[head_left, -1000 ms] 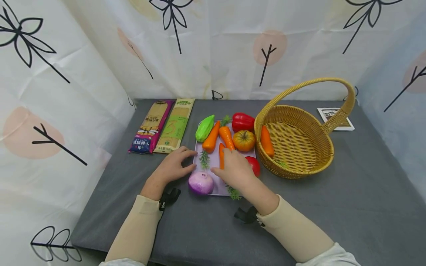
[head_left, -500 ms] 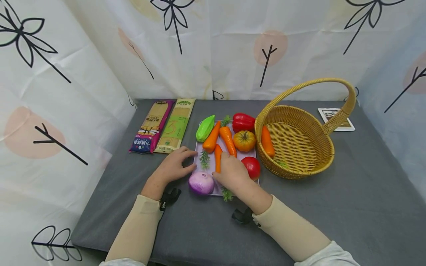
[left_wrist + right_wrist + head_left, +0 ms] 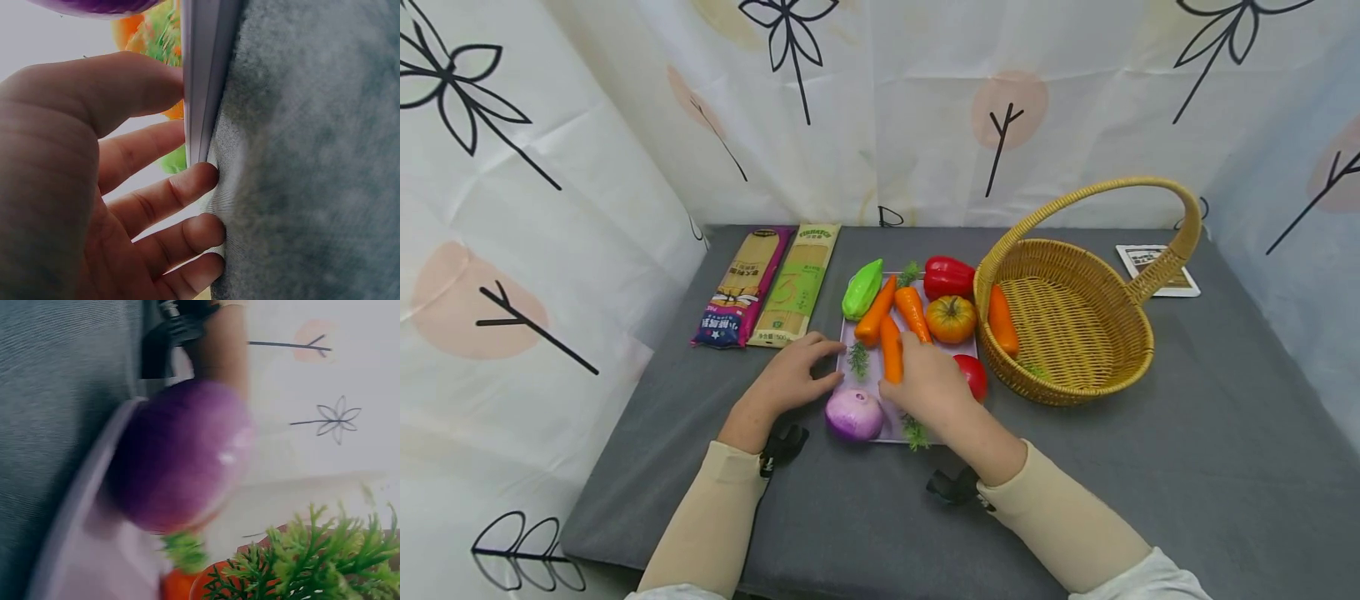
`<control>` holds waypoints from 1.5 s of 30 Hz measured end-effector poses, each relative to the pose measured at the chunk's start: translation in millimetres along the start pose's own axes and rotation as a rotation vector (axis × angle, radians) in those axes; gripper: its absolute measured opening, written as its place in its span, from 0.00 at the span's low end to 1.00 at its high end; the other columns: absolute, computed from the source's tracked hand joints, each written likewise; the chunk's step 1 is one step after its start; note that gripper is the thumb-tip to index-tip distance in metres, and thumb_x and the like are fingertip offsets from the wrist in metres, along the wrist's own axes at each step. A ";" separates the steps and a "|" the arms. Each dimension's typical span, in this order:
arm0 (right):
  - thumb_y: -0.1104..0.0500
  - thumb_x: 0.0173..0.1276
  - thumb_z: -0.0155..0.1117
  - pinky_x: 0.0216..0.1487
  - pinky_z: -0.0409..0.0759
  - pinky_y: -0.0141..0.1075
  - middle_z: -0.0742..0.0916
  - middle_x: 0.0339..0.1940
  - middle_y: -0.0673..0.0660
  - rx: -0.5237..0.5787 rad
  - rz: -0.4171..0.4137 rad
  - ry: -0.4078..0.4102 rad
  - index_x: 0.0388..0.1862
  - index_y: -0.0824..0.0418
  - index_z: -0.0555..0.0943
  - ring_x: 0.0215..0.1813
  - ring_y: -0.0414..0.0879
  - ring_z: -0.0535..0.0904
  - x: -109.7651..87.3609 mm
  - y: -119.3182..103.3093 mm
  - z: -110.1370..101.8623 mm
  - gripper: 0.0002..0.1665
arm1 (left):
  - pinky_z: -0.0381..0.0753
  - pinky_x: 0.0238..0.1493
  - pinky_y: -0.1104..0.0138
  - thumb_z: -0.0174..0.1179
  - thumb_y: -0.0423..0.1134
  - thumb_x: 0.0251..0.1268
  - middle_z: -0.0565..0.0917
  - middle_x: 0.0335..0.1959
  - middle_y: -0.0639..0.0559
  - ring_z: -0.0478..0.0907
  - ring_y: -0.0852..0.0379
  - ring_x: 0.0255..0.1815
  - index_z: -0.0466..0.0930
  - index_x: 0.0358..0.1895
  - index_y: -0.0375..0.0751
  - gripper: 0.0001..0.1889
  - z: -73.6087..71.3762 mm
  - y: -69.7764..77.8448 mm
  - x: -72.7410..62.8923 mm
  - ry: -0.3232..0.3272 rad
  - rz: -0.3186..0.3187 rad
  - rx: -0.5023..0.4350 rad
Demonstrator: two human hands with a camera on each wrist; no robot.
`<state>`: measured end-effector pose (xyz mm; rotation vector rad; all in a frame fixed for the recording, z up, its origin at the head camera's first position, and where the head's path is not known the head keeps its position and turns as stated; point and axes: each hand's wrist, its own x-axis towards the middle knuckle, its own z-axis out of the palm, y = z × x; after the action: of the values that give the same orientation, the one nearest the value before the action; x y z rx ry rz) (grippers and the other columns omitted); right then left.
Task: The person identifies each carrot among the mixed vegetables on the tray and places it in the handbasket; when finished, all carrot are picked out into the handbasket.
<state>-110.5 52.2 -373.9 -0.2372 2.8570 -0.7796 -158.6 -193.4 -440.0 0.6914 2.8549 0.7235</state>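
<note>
My right hand point(image 3: 931, 382) grips a carrot point(image 3: 891, 350) by its thick end over the lilac tray point(image 3: 891, 439); its tip points away, and leafy top point(image 3: 915, 432) sticks out below the hand. My left hand point(image 3: 790, 375) rests at the tray's left edge, thumb and fingers spread; in the left wrist view its thumb and fingertips point(image 3: 200, 178) lie right by the rim point(image 3: 201, 81). A purple onion point(image 3: 854, 414) sits at the tray's near left corner. Two more carrots point(image 3: 877, 312) lie farther up, beside a small pumpkin point(image 3: 951, 318). A tomato point(image 3: 972, 377) is partly hidden behind the right hand.
A wicker basket point(image 3: 1138, 337) with a tall handle stands right of the tray, with a carrot point(image 3: 1002, 321) inside. A green vegetable point(image 3: 862, 290) and red pepper point(image 3: 948, 276) sit at the tray's far end. Two noodle packs point(image 3: 795, 283) lie left; a white-edged card point(image 3: 1183, 283) lies behind the basket.
The right hand shifts left and nearer, then back right and away. The gripped carrot ends slightly left of where it was, tip against the upper left carrot. The left hand stays put.
</note>
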 end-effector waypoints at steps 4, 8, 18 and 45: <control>0.49 0.60 0.72 0.34 0.81 0.38 0.83 0.40 0.55 0.058 -0.018 0.049 0.71 0.64 0.70 0.33 0.48 0.79 -8.3 -3.7 -14.4 0.43 | 0.79 0.60 0.55 0.68 0.48 0.67 0.80 0.53 0.51 0.77 0.52 0.51 0.81 0.65 0.48 0.24 -0.3 0.1 -0.3 0.003 0.002 -0.001; 0.46 0.60 0.71 0.35 0.82 0.38 0.84 0.47 0.56 0.104 -0.023 0.074 0.72 0.60 0.70 0.36 0.48 0.79 -18.5 -8.3 -29.4 0.43 | 0.79 0.59 0.55 0.68 0.48 0.67 0.80 0.52 0.51 0.77 0.52 0.50 0.81 0.64 0.48 0.24 -0.2 -0.2 -1.0 0.011 0.006 -0.002; 0.49 0.60 0.76 0.36 0.86 0.40 0.84 0.50 0.53 0.281 -0.051 0.176 0.67 0.56 0.71 0.43 0.48 0.83 -50.3 -12.8 -70.0 0.39 | 0.79 0.60 0.54 0.68 0.49 0.67 0.80 0.52 0.51 0.77 0.52 0.50 0.81 0.65 0.49 0.25 0.6 0.6 -1.5 0.001 -0.015 -0.005; 0.52 0.69 0.72 0.35 0.80 0.24 0.81 0.60 0.59 0.383 0.025 0.460 0.73 0.57 0.68 0.53 0.50 0.78 -106.2 32.7 -151.3 0.38 | 0.79 0.60 0.53 0.68 0.49 0.67 0.80 0.54 0.50 0.77 0.51 0.53 0.80 0.66 0.49 0.25 -0.3 3.8 -1.1 -0.012 -0.035 -0.001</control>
<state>-41.7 174.7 -249.4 0.0377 3.0150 -1.5218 -156.2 -191.0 -437.9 0.6409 2.8482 0.7137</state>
